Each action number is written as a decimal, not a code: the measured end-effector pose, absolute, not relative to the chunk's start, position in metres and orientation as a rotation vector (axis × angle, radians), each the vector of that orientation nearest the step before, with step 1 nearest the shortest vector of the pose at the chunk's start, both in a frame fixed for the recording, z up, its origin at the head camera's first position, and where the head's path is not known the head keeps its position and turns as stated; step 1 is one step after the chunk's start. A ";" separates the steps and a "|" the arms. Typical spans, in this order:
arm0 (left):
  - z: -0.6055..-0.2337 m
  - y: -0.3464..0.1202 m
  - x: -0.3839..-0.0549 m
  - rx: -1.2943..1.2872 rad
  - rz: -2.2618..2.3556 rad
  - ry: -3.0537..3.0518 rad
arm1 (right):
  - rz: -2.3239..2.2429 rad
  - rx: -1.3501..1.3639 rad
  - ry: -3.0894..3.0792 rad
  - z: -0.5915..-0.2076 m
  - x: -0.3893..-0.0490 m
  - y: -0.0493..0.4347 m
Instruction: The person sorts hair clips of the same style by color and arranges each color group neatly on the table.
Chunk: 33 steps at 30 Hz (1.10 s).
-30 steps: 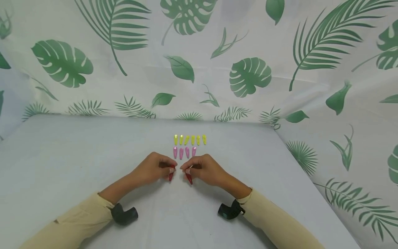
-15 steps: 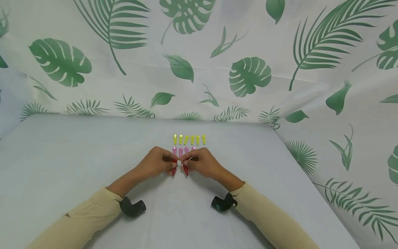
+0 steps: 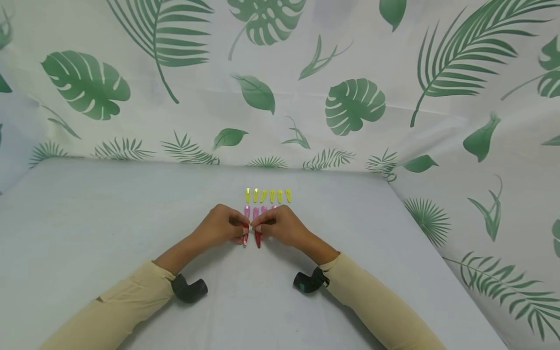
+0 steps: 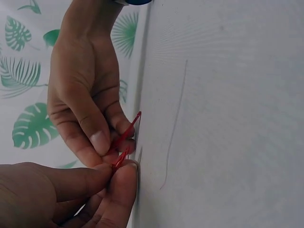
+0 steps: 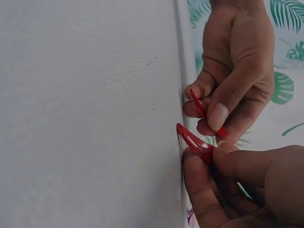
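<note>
Between thumb and fingers, my left hand pinches a red snap hair clip, its narrow end pointing toward me. A second red hair clip is pinched in my right hand, side by side with the first and a small gap apart. The right wrist view shows the slotted face of the right hand's clip low over the table. Seen edge-on there, the left hand's clip is partly covered by the thumb. Just beyond my fingertips lie several pink hair clips in a row, partly hidden by the right hand.
Behind the pink row is a row of several yellow hair clips. A white cloth covers the table, and a leaf-printed curtain rises at its back and right. Black devices are strapped to both wrists.
Both hands have moved forward and closer together, bringing the two red clips nearly parallel just in front of the pink row. Over the last half second they shift only slightly.
</note>
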<state>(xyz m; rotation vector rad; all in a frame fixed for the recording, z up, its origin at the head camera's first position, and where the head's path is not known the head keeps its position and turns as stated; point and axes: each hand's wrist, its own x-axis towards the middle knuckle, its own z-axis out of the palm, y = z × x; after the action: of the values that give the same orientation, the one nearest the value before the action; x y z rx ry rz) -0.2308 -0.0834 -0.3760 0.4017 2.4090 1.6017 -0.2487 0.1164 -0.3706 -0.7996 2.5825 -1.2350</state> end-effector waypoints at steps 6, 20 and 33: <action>-0.373 -0.081 -0.231 0.369 1.580 2.439 | -1.160 -0.866 2.625 -0.368 -0.249 0.115; -0.375 -0.080 -0.238 0.543 1.301 2.666 | -1.000 -0.889 2.728 -0.368 -0.251 0.111; -0.369 -0.078 -0.238 0.548 1.178 2.713 | -1.040 -0.852 2.740 -0.368 -0.254 0.110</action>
<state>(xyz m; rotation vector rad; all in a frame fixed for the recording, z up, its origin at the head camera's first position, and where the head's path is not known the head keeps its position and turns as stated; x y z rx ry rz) -0.2383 -0.0778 -0.3688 0.5479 2.7126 1.1784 -0.2542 0.1101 -0.3682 -0.8518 2.7403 -1.0402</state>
